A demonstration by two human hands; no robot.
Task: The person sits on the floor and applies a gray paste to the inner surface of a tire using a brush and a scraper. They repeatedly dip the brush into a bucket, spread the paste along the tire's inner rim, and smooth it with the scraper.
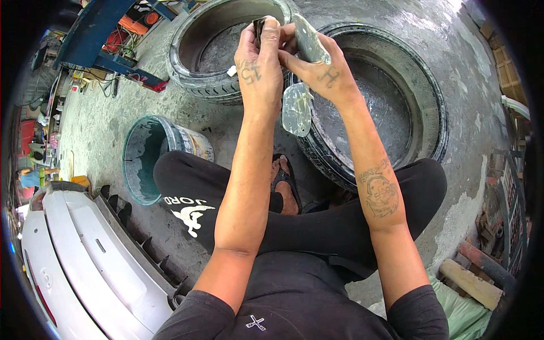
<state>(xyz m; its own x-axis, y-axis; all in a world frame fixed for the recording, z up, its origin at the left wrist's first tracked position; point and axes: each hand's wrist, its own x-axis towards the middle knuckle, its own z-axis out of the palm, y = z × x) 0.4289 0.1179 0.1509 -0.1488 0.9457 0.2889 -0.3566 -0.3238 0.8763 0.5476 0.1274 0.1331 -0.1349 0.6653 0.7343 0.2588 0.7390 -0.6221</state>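
My left hand (259, 68) is raised and pinches a small dark patch (258, 27) between thumb and fingers. My right hand (317, 67) meets it and grips a strip of clear plastic backing film (309, 42). The film's loose end (297, 109) hangs down below my wrists. Both hands are held above two tyres lying flat on the concrete floor: one (218, 85) at the far left, one (422, 73) under my right forearm. I sit with my legs crossed, a sandalled foot (285, 187) below my forearms.
A teal-lined bucket (148, 158) lies tilted by my left knee. A white car bumper (85, 266) lies at the lower left. Blue metal lift arms (96, 34) and cables sit at the far left. Wood pieces and scrap (476, 283) are piled at the lower right.
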